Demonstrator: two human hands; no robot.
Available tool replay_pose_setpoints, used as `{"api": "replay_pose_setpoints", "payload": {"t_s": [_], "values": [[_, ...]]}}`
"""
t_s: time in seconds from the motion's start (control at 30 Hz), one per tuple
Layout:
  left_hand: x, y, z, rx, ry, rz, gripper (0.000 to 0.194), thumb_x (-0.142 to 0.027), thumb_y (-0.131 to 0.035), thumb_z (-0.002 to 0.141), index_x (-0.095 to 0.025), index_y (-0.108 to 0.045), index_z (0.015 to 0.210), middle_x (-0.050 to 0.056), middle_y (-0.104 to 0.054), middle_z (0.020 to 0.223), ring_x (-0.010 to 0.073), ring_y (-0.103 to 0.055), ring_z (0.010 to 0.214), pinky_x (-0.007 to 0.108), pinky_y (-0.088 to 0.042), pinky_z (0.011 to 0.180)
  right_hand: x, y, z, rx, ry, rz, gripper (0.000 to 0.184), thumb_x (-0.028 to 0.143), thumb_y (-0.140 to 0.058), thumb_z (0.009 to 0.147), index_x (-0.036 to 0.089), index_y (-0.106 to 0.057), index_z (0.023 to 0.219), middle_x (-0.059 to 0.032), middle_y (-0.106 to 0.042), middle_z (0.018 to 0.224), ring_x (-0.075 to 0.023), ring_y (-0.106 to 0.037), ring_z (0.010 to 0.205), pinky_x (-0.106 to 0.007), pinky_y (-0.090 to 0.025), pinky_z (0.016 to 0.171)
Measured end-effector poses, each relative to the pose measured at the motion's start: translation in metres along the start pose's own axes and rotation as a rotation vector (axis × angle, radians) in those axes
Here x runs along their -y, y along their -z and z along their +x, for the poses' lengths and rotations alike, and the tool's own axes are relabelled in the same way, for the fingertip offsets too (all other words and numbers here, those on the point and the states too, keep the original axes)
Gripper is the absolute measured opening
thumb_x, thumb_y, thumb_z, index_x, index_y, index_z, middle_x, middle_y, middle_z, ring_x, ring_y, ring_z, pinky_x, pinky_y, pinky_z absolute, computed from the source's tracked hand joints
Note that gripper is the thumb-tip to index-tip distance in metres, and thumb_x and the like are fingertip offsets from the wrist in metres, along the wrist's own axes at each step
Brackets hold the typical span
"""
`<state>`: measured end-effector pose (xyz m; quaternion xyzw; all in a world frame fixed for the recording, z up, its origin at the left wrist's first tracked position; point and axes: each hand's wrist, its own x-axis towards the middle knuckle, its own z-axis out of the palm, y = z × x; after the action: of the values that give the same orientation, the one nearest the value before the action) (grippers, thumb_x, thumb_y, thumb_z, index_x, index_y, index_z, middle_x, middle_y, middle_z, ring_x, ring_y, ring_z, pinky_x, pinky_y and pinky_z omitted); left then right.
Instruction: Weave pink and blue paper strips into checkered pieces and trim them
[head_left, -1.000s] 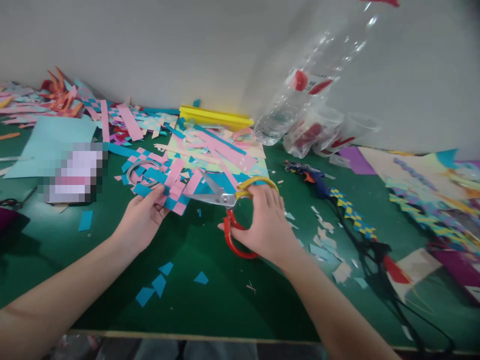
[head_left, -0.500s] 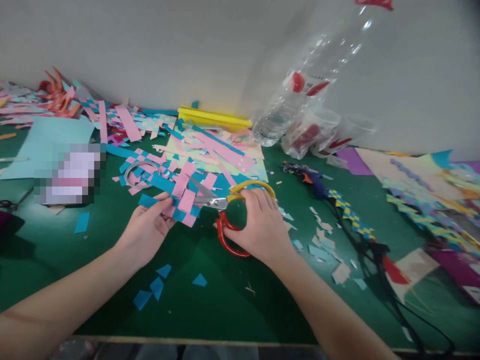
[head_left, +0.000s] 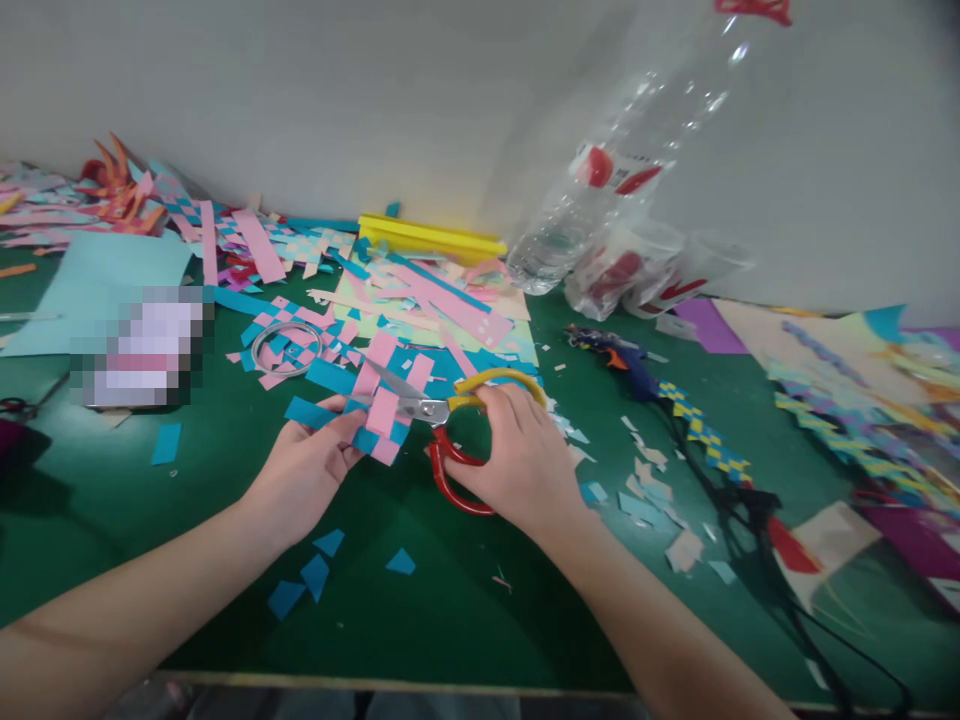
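Note:
Pinched in my left hand [head_left: 311, 475] is a woven piece of pink and blue paper strips [head_left: 384, 410], raised a little above the green table. My right hand [head_left: 517, 455] grips a pair of scissors [head_left: 431, 410] by the handles, one loop yellow and one red. The blades are parted and point left, with the woven paper between or against them; the lower blade is partly hidden behind the paper. A silver ring [head_left: 259, 350], perhaps a tape roll, lies just beyond my left hand on more woven paper.
Pink and blue strips [head_left: 457, 300] lie behind the scissors beside a yellow bar [head_left: 431, 235]. A clear bottle [head_left: 547, 250] and plastic cups [head_left: 622, 265] lean at the wall. A glue gun [head_left: 630, 365] with its cord lies right. A phone [head_left: 150, 350] and paper scraps [head_left: 315, 575] are left and front.
The woven paper and my left hand have shifted right and slightly down. The scissors have moved left, so their blades now overlap the paper more, and the handles have drawn somewhat closer together.

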<state>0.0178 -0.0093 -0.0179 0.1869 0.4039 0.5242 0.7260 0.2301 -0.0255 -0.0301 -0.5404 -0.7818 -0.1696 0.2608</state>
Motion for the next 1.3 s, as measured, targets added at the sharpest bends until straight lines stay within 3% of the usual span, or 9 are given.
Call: {"api": "replay_pose_setpoints", "payload": {"t_s": [0.27,0.57,0.67,0.77,0.93,1.07,1.17,1.23,1.3], "values": [[0.001,0.004,0.0,0.012,0.007,-0.025,0.024,-0.012,-0.085,0.062,-0.017,-0.064,0.072,-0.003,-0.07,0.074,0.0106,-0.069,0.071,0.019,-0.057,0.067,-0.002,-0.001,-0.002,-0.084,0.053,0.004,0.041,0.043,-0.064,0.079,0.01,-0.059,0.103,-0.0159,-0.07,0.093,-0.0264,-0.07,0.08,-0.035,-0.058,0.06],[-0.001,0.001,0.001,0.02,-0.009,-0.034,0.024,-0.011,-0.085,0.06,-0.016,-0.065,0.071,-0.002,-0.071,0.074,0.0113,-0.07,0.071,0.019,-0.059,0.067,-0.01,-0.003,-0.008,-0.139,0.117,0.03,0.033,0.036,-0.067,0.082,0.012,-0.058,0.101,-0.0111,-0.072,0.085,-0.0225,-0.07,0.077,-0.032,-0.057,0.061],[-0.001,-0.001,0.001,0.004,-0.022,-0.027,0.022,-0.008,-0.082,0.063,-0.015,-0.063,0.071,-0.002,-0.07,0.071,0.0111,-0.069,0.068,0.019,-0.058,0.063,-0.011,-0.004,-0.009,-0.117,0.066,0.087,0.028,0.033,-0.067,0.081,0.015,-0.057,0.1,-0.008,-0.07,0.083,-0.0205,-0.068,0.072,-0.031,-0.055,0.058],[-0.003,-0.003,0.001,-0.068,-0.033,-0.018,0.022,-0.004,-0.078,0.065,-0.015,-0.06,0.073,-0.001,-0.069,0.068,0.0116,-0.068,0.065,0.019,-0.057,0.059,-0.009,-0.002,-0.005,-0.083,-0.075,0.219,0.033,0.036,-0.069,0.078,0.017,-0.056,0.101,-0.0079,-0.067,0.087,-0.0218,-0.066,0.077,-0.033,-0.054,0.06],[-0.005,-0.003,0.002,-0.099,-0.056,0.0,0.022,-0.003,-0.075,0.067,-0.015,-0.058,0.073,-0.001,-0.065,0.064,0.0123,-0.067,0.064,0.02,-0.057,0.058,-0.006,0.003,0.002,0.024,-0.395,0.62,0.048,0.046,-0.074,0.069,0.022,-0.053,0.105,-0.005,-0.054,0.092,-0.0199,-0.054,0.078,-0.038,-0.051,0.07],[-0.005,0.001,0.004,-0.065,-0.082,0.033,0.021,-0.009,-0.079,0.067,-0.015,-0.061,0.075,-0.002,-0.064,0.065,0.0115,-0.067,0.065,0.019,-0.057,0.061,-0.011,0.009,0.007,0.159,-0.648,1.296,0.049,0.062,-0.061,0.077,0.023,-0.057,0.107,-0.001,-0.046,0.086,-0.0145,-0.047,0.071,-0.033,-0.048,0.067],[-0.004,0.005,0.006,0.001,-0.115,0.08,0.018,-0.011,-0.08,0.069,-0.014,-0.064,0.076,0.001,-0.069,0.077,0.0119,-0.068,0.073,0.02,-0.059,0.068,-0.014,0.018,0.013,0.45,-0.779,1.732,0.064,0.078,-0.043,0.077,0.019,-0.061,0.094,0.0003,-0.042,0.075,-0.0113,-0.039,0.057,-0.027,-0.041,0.05],[-0.003,0.006,0.007,0.0,-0.125,0.107,0.017,-0.012,-0.079,0.071,-0.014,-0.064,0.079,0.001,-0.07,0.081,0.0124,-0.069,0.076,0.021,-0.059,0.07,-0.014,0.025,0.017,0.652,-0.805,1.829,0.071,0.08,-0.031,0.08,0.017,-0.062,0.092,0.0011,-0.041,0.07,-0.01,-0.033,0.05,-0.026,-0.036,0.043],[-0.002,0.007,0.007,-0.012,-0.124,0.123,0.017,-0.013,-0.079,0.072,-0.015,-0.064,0.081,0.001,-0.07,0.081,0.0129,-0.069,0.078,0.021,-0.058,0.07,-0.013,0.028,0.017,0.726,-0.777,1.8,0.074,0.079,-0.024,0.082,0.016,-0.062,0.093,0.0003,-0.041,0.069,-0.0103,-0.033,0.049,-0.026,-0.035,0.04]]}}
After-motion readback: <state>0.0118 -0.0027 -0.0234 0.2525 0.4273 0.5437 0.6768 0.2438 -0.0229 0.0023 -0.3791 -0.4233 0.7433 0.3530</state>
